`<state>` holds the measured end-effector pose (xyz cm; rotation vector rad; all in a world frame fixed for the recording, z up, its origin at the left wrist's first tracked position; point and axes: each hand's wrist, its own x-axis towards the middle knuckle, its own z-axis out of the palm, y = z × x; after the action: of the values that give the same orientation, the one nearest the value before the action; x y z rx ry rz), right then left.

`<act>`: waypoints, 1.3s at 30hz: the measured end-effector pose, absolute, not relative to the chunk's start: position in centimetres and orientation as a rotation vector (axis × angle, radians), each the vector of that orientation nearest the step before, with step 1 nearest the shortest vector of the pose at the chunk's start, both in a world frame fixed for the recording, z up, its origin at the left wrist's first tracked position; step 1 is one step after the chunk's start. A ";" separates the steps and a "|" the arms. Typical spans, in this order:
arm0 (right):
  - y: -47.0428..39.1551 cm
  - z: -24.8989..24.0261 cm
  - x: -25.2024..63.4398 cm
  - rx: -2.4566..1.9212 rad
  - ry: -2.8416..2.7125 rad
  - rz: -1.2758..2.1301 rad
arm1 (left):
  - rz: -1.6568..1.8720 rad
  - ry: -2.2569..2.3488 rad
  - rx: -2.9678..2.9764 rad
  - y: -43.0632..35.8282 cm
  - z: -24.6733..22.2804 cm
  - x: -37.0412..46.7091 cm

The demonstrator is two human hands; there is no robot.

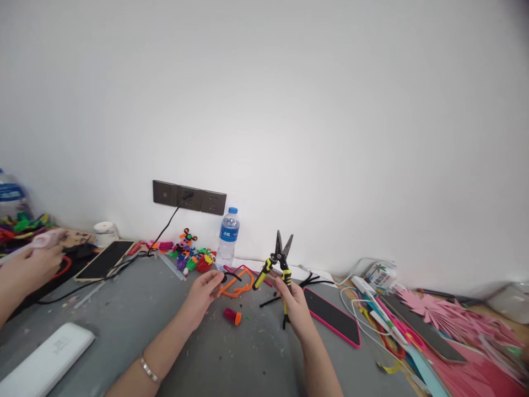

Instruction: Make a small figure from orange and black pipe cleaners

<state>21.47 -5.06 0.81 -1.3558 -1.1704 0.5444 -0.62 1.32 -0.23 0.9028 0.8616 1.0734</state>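
Observation:
My left hand [205, 294] pinches a short black pipe cleaner [234, 275], its free end curving to the right. In my right hand [294, 305] is a pair of yellow-and-black pliers [279, 259], held upright with the jaws spread apart. Behind and between my hands lie bent orange pipe cleaners [248, 283]. A small dark red roll with an orange end [232, 316] rests on the grey table between my forearms. More black pipe cleaners [316, 280] lie just beyond my right hand.
A water bottle [228, 237] stands against the wall beside colourful pipe-cleaner figures [198, 256]. On the right are a pink-edged phone [333, 317], white cables and pink paper [438, 314]. A white power bank [49, 358] lies front left. Another person's hand [35, 270] holds a pink tool at far left.

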 end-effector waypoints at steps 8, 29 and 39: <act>-4.9 0.1 22.1 -1.361 -1.343 0.677 | 1.066 0.867 0.950 1.2 -0.1 -0.5; -5.8 0.5 20.2 -1.461 -1.805 0.487 | 1.402 0.779 0.377 2.7 0.2 -1.1; -5.5 -0.2 19.8 -1.581 -1.850 0.435 | 1.363 0.740 0.475 1.7 0.8 -0.7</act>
<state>19.84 -5.46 -0.20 -1.5810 -1.8497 0.4345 -0.69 1.71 0.77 0.4754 0.7400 1.3633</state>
